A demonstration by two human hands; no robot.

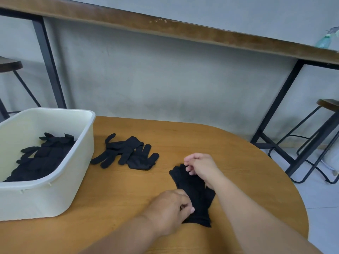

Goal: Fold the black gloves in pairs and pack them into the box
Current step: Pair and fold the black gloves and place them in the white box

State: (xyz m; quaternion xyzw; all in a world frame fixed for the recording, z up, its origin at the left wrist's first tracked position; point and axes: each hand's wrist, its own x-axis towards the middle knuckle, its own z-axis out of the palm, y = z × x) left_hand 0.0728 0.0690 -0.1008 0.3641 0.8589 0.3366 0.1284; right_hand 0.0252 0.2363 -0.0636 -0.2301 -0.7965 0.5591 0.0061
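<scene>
Head view: both hands on black gloves near rounded counter [229, 143] edge.
Left hand [170, 208] pinched shut on cuff end of glove pair [192, 189] at front centre; right hand [201, 166] curled at fingertip end, grip there impossible to tell. Loose gloves [128, 153] just beside cream box [55, 195] at left, more packed gloves [42, 158] inside. Bare wood all round, curved rim dropping off at right. Beyond: grey wall, long wooden shelf [165, 26], stool [328, 105] at right. No readable writing.
</scene>
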